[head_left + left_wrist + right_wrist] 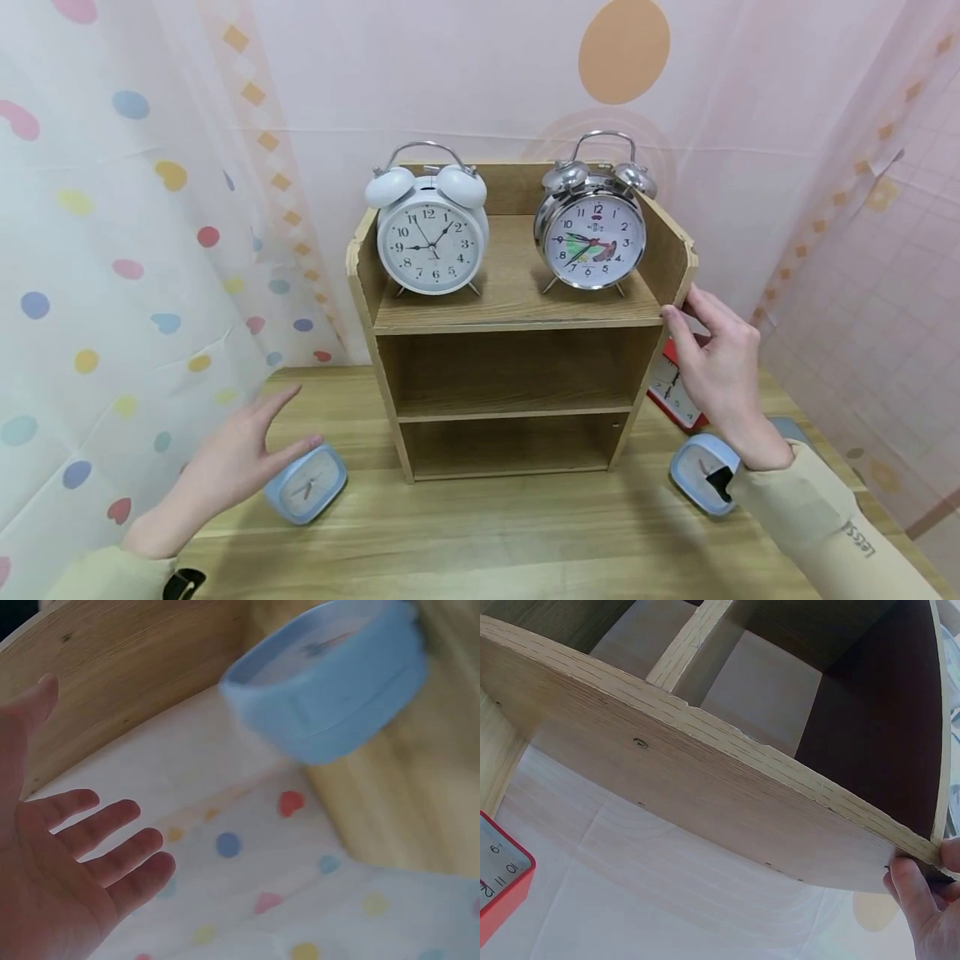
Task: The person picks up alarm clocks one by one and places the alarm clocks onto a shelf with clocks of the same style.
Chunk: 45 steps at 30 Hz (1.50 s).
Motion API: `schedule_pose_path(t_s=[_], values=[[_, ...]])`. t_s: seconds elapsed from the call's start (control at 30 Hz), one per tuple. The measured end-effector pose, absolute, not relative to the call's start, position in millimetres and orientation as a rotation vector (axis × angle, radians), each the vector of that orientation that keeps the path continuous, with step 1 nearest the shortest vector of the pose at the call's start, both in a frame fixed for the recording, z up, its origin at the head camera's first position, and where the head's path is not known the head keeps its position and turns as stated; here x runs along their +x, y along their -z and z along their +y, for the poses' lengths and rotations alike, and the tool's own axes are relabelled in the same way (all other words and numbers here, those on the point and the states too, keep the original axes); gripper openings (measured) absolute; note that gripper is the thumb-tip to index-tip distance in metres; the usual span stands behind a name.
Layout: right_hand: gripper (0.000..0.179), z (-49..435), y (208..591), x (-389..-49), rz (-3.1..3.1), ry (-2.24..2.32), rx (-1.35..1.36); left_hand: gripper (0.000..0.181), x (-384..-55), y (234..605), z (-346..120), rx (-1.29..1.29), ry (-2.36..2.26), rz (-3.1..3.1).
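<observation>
Patterned curtains (465, 92) hung behind and beside a wood-grain tabletop (487, 542). On it stood a three-tier wooden shelf (517, 323). The right hand (718, 367) had its fingers clamped on the right panel (667, 250); the left hand (232, 462), fingers apart, hovered near a light-blue clock (311, 492).

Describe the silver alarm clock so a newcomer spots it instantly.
Find the wooden shelf unit at the centre of the head view. On its top board, toward the right end, stands the silver alarm clock. Shiny bells and a coloured dial picture distinguish it from the white clock on the left.
</observation>
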State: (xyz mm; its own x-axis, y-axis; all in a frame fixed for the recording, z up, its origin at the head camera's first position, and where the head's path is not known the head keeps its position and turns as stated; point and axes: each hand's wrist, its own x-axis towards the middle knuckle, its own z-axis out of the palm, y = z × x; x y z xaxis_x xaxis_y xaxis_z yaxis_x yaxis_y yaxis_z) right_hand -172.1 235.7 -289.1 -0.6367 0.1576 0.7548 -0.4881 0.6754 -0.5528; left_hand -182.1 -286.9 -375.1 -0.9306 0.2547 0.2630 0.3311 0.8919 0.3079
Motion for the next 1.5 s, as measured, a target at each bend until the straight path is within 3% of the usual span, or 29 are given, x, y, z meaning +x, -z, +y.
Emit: schedule_pose_path(t_s=[0.63, 1.5], values=[[0.039, 237.0, 288.9, -170.0, -2.073, -0.977, 0.227, 0.084, -174.8, 430.8, -303.9, -0.357, 0.527, -2.938], [0.038, 236.0, 289.0, -170.2, -2.071, -0.970, 0.232, 0.068, -178.4, 450.4, -309.9, -0.355, 0.638, -2.933]])
